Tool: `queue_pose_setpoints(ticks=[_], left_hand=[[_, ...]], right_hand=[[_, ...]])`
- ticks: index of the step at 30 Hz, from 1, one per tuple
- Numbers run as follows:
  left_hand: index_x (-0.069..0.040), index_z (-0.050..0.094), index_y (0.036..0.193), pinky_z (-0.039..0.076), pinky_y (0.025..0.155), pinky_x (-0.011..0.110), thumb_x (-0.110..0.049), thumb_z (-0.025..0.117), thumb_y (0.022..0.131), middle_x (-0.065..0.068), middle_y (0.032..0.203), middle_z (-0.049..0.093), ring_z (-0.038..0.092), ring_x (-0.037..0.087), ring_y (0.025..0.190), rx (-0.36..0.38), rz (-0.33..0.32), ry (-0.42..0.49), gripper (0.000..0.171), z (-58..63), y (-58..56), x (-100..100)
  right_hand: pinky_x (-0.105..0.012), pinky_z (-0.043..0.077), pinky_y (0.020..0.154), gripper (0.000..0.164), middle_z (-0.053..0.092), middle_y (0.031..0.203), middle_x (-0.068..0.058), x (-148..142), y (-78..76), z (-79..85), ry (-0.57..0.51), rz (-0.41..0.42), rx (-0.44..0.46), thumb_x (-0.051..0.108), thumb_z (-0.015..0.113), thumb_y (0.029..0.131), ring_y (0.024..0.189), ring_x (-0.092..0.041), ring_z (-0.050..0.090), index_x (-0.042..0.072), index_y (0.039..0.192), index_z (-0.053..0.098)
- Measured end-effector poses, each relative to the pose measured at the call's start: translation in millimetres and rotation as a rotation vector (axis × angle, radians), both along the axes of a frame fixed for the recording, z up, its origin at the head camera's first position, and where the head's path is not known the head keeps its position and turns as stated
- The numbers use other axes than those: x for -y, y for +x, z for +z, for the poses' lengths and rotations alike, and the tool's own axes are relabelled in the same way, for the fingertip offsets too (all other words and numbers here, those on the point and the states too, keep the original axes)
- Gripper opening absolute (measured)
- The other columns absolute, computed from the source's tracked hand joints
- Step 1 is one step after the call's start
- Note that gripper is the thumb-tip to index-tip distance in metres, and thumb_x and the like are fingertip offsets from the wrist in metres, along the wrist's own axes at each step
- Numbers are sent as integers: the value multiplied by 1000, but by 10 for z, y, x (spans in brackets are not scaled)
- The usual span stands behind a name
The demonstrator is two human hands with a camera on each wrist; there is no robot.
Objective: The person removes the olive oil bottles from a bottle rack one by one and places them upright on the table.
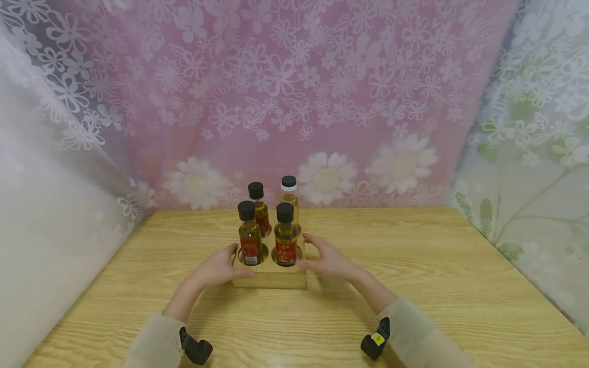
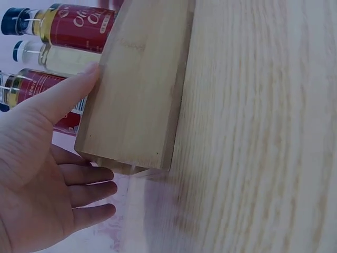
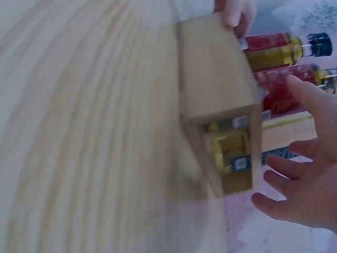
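A light wooden bottle holder (image 1: 269, 279) stands on the table with several oil bottles upright in its round holes. The front bottles (image 1: 286, 249) have black caps and red labels; the back right bottle (image 1: 289, 197) has a white collar under its dark cap. My left hand (image 1: 218, 267) is at the holder's left end, thumb along the front top edge and the other fingers loosely extended beside the end, as the left wrist view shows. At the right end, my right hand (image 1: 330, 259) is spread, and in the right wrist view its fingers (image 3: 284, 167) stand apart from the wood.
The wood-grain table (image 1: 395, 266) spreads around the holder. A pink flowered curtain (image 1: 276, 102) hangs behind its far edge, with pale curtains at the left (image 1: 50, 204) and right (image 1: 538, 179). Each sleeve carries a black wrist camera (image 1: 195, 348).
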State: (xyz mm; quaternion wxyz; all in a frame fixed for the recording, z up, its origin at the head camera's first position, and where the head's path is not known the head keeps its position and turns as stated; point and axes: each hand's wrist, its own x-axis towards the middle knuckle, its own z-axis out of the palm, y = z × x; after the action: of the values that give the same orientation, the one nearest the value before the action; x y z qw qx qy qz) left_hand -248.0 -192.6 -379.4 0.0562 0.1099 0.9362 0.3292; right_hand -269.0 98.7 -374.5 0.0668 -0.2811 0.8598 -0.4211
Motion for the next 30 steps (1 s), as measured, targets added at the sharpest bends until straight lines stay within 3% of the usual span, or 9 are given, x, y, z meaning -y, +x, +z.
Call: queue_pose_setpoints(ticks=[3, 9, 17, 24, 30], left_hand=[[8, 26, 143, 33, 99, 55, -51, 74, 72, 27, 142, 34, 35, 42, 127, -3, 13, 38, 104, -26, 10, 3], [1, 25, 145, 30, 101, 55, -49, 76, 71, 22, 145, 31, 30, 40, 131, -7, 38, 129, 103, -87, 19, 3], [2, 22, 146, 27, 102, 57, -48, 76, 72, 23, 147, 26, 26, 41, 133, 19, 44, 174, 104, -98, 15, 6], [0, 21, 147, 27, 102, 57, -50, 75, 71, 21, 148, 26, 26, 40, 133, 31, 50, 173, 105, -84, 17, -2], [-1, 21, 147, 27, 102, 57, -49, 76, 71, 21, 148, 26, 26, 40, 133, 38, 48, 176, 105, -84, 11, 0]], right_hand=[[-55, 33, 98, 71, 43, 138, -17, 97, 12, 111, -98, -66, -41, 31, 68, 85, 126, -35, 39, 4, 142, 36], [-45, 45, 88, 67, 53, 127, -11, 312, 34, 220, -261, -122, 30, 26, 73, 81, 112, -30, 51, 7, 138, 43], [-38, 51, 76, 54, 62, 104, -8, 473, 28, 179, -310, -241, -27, 16, 78, 76, 92, -24, 58, 2, 122, 54], [-36, 51, 76, 49, 61, 102, -7, 481, 33, 159, -347, -270, -51, 16, 77, 77, 95, -22, 57, 3, 119, 57], [-35, 52, 80, 50, 60, 104, -7, 398, 81, 284, -403, -282, -18, 16, 76, 78, 99, -21, 56, 6, 123, 55]])
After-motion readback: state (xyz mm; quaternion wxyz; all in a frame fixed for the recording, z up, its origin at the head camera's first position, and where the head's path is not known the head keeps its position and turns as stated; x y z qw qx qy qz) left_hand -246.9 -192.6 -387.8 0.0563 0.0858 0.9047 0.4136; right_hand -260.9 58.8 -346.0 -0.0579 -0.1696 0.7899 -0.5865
